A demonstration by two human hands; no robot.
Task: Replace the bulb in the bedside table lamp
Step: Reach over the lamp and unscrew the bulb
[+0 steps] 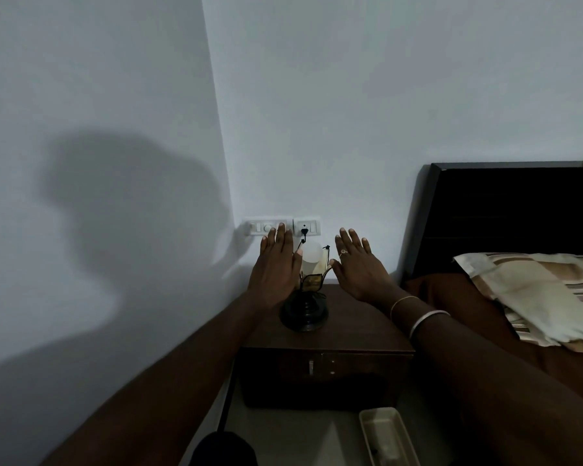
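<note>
I've got both hands out flat over the bedside table, fingers spread, gripping nothing. My left hand sits just beside the lamp, thumb near the white bulb, which stands in the lamp between my two hands. My right hand hovers a little apart on the other side. Beyond my fingertips, the lamp's plug is in the wall socket. Below my right forearm lies a pale tray on the floor; I can't make out its contents.
</note>
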